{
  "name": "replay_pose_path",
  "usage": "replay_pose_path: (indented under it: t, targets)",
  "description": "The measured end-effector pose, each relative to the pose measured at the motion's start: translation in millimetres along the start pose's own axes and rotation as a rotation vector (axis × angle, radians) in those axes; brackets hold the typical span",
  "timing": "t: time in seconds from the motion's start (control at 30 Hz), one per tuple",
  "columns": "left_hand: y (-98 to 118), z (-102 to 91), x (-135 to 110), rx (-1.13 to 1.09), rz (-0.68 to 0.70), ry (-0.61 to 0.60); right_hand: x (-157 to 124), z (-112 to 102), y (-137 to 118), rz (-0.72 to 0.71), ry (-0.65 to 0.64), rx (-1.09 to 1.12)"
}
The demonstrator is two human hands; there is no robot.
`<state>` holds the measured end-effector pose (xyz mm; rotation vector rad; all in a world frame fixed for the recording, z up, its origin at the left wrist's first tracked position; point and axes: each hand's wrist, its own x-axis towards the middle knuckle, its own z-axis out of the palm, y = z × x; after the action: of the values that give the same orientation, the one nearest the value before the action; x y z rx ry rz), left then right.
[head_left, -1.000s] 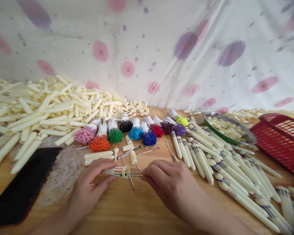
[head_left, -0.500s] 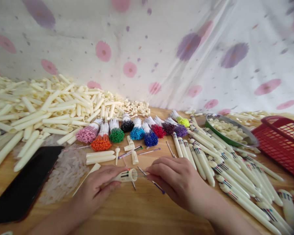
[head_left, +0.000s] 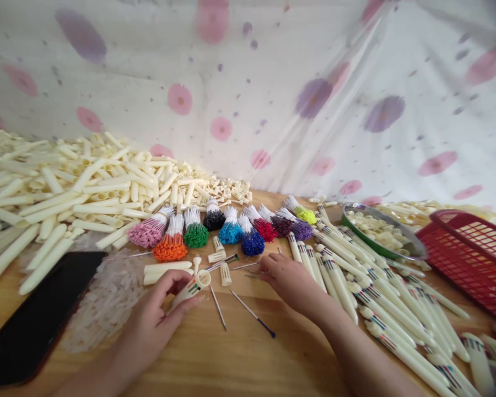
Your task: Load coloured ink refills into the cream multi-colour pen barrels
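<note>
My left hand (head_left: 159,317) is closed around a cream multicolour pen barrel (head_left: 190,291), its open end tilted up to the right and coloured sliders showing in its slots. To the right, my right hand (head_left: 291,284) reaches low over the table with fingertips pinched together. A thin grey sliver shows by those fingertips, too fine to name. Between the hands lie a blue-tipped refill (head_left: 254,314) and another thin refill (head_left: 218,307). Just beyond are a slotted cream collar (head_left: 226,274), a small cream plug (head_left: 197,264) and some more refills.
Bundled refills, including an orange bundle (head_left: 170,244), stand across the middle. Cream barrels (head_left: 78,187) heap up at left, behind a black phone-like slab (head_left: 37,314) and clear plastic pieces (head_left: 103,300). Pens (head_left: 380,292), a green-sided dish (head_left: 413,242) and a red basket (head_left: 471,259) occupy the right.
My right hand has drawn away from the barrel's mouth, moving right and farther out over the table. The barrel in my left hand has moved left and tipped its open end upward.
</note>
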<state>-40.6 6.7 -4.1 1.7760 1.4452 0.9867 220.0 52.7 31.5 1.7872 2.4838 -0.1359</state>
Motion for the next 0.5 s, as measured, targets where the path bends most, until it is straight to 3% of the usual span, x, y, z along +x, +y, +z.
replay_pose_path:
  t: [0.13, 0.23, 0.33, 0.5]
  targets:
    - [-0.3, 0.5, 2.6, -0.031, -0.023, 0.025, 4.5, -2.7, 3.6, 0.034, 0.184, 0.097]
    - [1.4, -0.1, 3.7, -0.053, -0.011, 0.039, 17.3, -9.2, -7.8, 0.059, 0.277, 0.261]
    - [2.7, -1.3, 4.3, -0.057, -0.016, 0.052, 40.9, -14.2, -27.4, 0.039, 0.264, 0.356]
    - [2.0, -3.6, 5.8, -0.059, -0.018, 0.056, 80.5, -18.6, -47.8, 0.181, 0.217, 0.42]
